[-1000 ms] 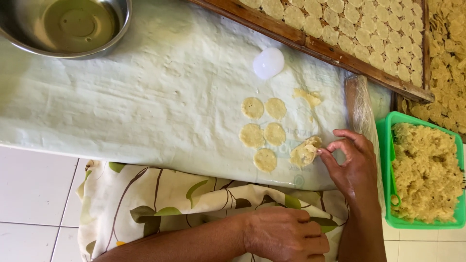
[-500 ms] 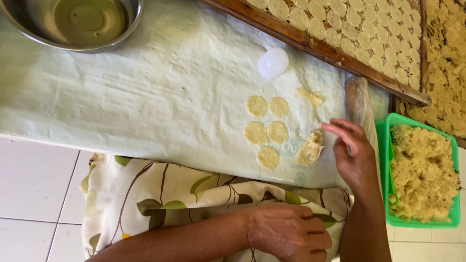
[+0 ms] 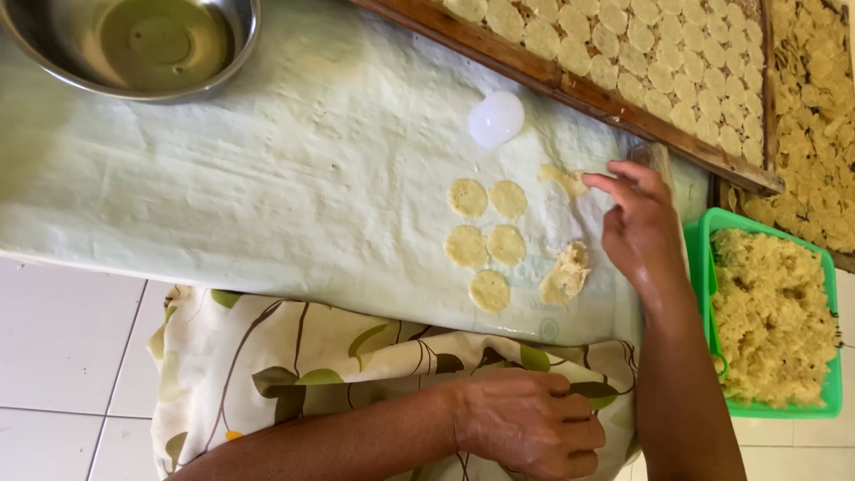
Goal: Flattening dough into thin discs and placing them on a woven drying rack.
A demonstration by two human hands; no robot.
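Observation:
My right hand (image 3: 643, 233) hovers over the pale plastic-covered board (image 3: 267, 196), its fingertips touching a small scrap of dough (image 3: 565, 181). A larger clump of dough scraps (image 3: 566, 274) lies just below and left of that hand. Several flat round dough discs (image 3: 487, 240) sit in a cluster to the left of the scraps. My left hand (image 3: 533, 424) rests curled on the leaf-patterned cloth (image 3: 294, 356) over my lap, holding nothing that I can see.
A white round cutter lid (image 3: 496, 118) lies above the discs. A steel bowl of oil (image 3: 142, 40) stands at top left. A wooden tray (image 3: 570, 80) filled with discs runs along the top right. A green basket (image 3: 830, 392) of crumbly dough stands at right.
My right hand let go of the larger scrap clump and moved up the board to the small scrap near the wooden tray. My left hand stayed on my lap.

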